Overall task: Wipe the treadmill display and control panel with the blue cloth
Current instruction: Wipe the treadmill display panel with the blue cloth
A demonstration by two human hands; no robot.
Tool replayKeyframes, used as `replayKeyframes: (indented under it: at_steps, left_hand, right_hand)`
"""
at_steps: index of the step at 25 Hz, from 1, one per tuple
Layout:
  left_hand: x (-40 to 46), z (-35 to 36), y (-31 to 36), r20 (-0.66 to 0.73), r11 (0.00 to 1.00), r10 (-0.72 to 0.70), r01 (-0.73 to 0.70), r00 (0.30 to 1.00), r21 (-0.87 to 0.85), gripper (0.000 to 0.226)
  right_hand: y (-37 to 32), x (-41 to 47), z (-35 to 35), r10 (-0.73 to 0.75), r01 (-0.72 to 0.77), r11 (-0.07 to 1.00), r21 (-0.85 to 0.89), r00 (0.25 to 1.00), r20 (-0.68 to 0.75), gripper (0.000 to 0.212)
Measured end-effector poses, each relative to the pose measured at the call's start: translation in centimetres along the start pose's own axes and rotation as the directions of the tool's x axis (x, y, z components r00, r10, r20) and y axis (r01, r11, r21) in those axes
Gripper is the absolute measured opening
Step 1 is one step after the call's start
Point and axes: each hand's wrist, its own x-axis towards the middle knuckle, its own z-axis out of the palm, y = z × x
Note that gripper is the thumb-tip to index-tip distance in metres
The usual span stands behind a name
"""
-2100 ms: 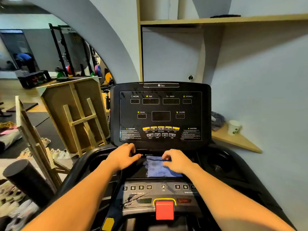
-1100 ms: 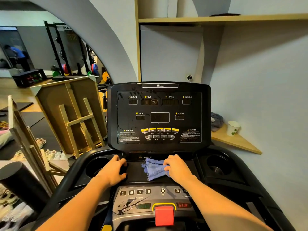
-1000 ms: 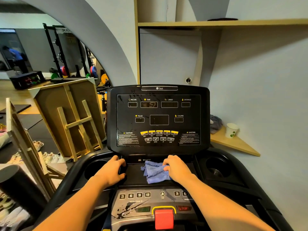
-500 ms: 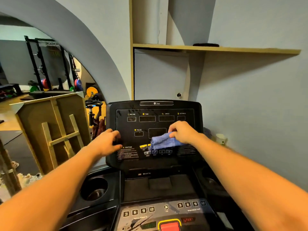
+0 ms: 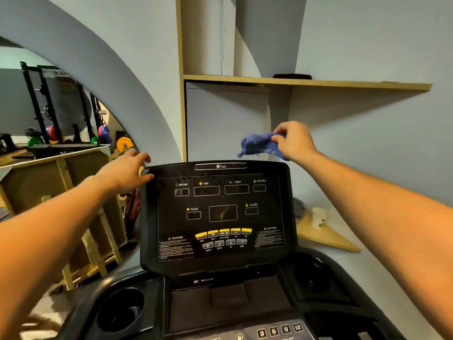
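The right hand [image 5: 295,141] pinches the blue cloth [image 5: 261,143] in mid-air, upper centre, clear of the display [image 5: 220,212]. The left hand [image 5: 127,170], fingers spread, steadies its upper-left corner. Smudges show; wiping looks unfinished.

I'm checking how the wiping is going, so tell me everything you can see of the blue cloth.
The blue cloth is a small, bunched rag of soft, nubby fabric like terry, crumpled rather than spread flat. The right hand pinches its right end, and the rest droops leftward with a corner hanging down. It is held in the air just above the top right edge of the treadmill display, seemingly not touching it. Only the hand touches it.
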Motion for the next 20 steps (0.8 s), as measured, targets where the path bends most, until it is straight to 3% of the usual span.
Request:
replayKeyframes:
  at_steps: [3, 9, 12, 14, 16, 20]
  left_hand:
    - [1.5, 0.5, -0.1, -0.062, 0.996, -0.087, 0.086, 0.994, -0.021, 0.059]
    - [2.2, 4.5, 1.1, 0.005, 0.987, -0.138, 0.138, 0.99, -0.085, 0.056]
    - [2.0, 6.1, 0.9, -0.078, 0.984, -0.145, 0.136, 0.986, -0.119, 0.048]
    - [2.0, 6.6, 0.5, -0.129, 0.981, -0.146, 0.128, 0.981, -0.144, 0.044]
    - [1.6, 7.0, 0.1, -0.174, 0.978, -0.148, 0.117, 0.974, -0.174, 0.041]
    - [0.0, 7.3, -0.3, -0.144, 0.91, -0.26, 0.193, 0.955, -0.367, 0.043]
  right_hand:
    - [3.6, 0.3, 1.1, -0.045, 0.043, 0.999, -0.021, 0.995, -0.085, 0.011]
    - [11.6, -4.6, 7.5, -0.198, 0.183, 0.973, 0.139, 0.976, 0.096, 0.018]
    - [13.1, -5.9, 9.3, -0.247, 0.218, 0.958, 0.188, 0.957, 0.152, 0.046]
    - [13.0, -5.7, 9.9, -0.3, 0.267, 0.951, 0.157, 0.921, 0.248, 0.063]
    - [12.8, -5.3, 10.8, -0.312, 0.308, 0.949, 0.062, 0.906, 0.287, 0.067]
    - [12.9, -5.6, 12.9, -0.296, 0.328, 0.939, -0.109, 0.926, 0.233, 0.063]
